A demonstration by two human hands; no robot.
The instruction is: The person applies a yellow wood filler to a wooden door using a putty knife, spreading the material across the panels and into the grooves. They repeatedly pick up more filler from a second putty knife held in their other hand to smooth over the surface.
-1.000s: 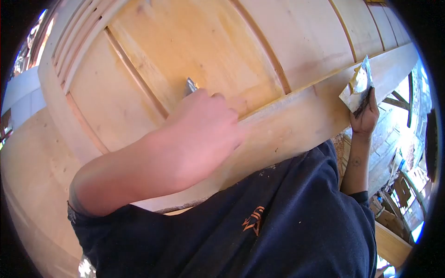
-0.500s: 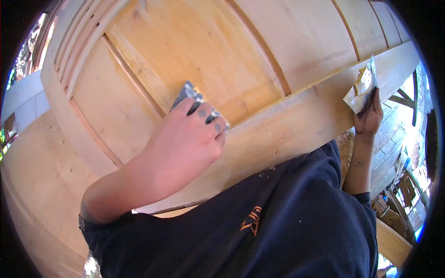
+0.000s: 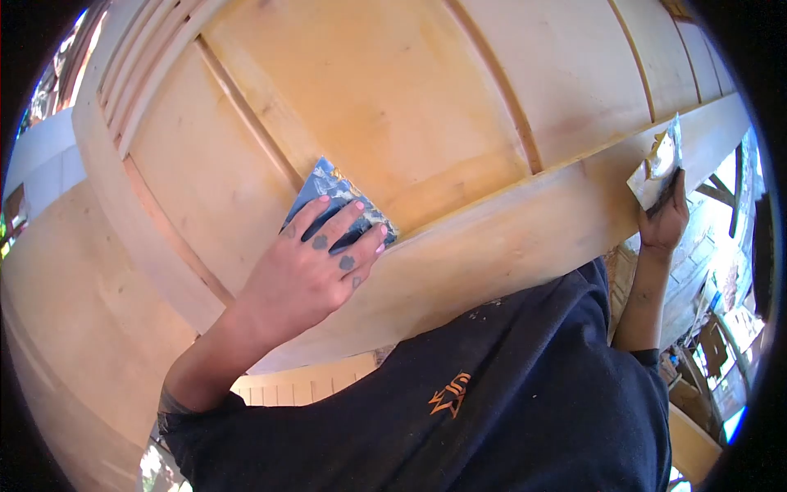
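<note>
- While your left hand (image 3: 307, 283) is clamped on a flat, blue-grey, square-edged blade (image 3: 324, 180), fingers spread over its smeared face and thumb hidden, that blade sits at the lower edge of a broad, amber-tinted wooden panel (image 3: 393, 90); you cannot tell from this angle how firmly its edge bears on the wood.
- Your right hand (image 3: 666, 223), well apart from the left, grips the lower part of a thin, silvery plate (image 3: 656, 172) carrying cream-yellow paste.
- That plate looks steeply tilted, so paste could slide off if your grip loosens or your wrist turns.
- Just beside the blade's upper corner runs a raised, reddish-brown wooden strip (image 3: 246, 115); catching it could jolt the blade and leave a ridge.
- Uneven finger pressure could dig a corner into the panel, or smear paste onto the smooth, pale wooden rail (image 3: 525, 221) below it.
- Your dark navy shirt (image 3: 344, 443) is near the rail and might pick up paste if you lean in.
- Across the panel you have patchy yellow colour and small dark spots; pale, narrow wooden slats (image 3: 135, 74) line the upper left.
- Beyond your right arm, glaring light falls on jumbled wooden scraps (image 3: 713, 353).
</note>
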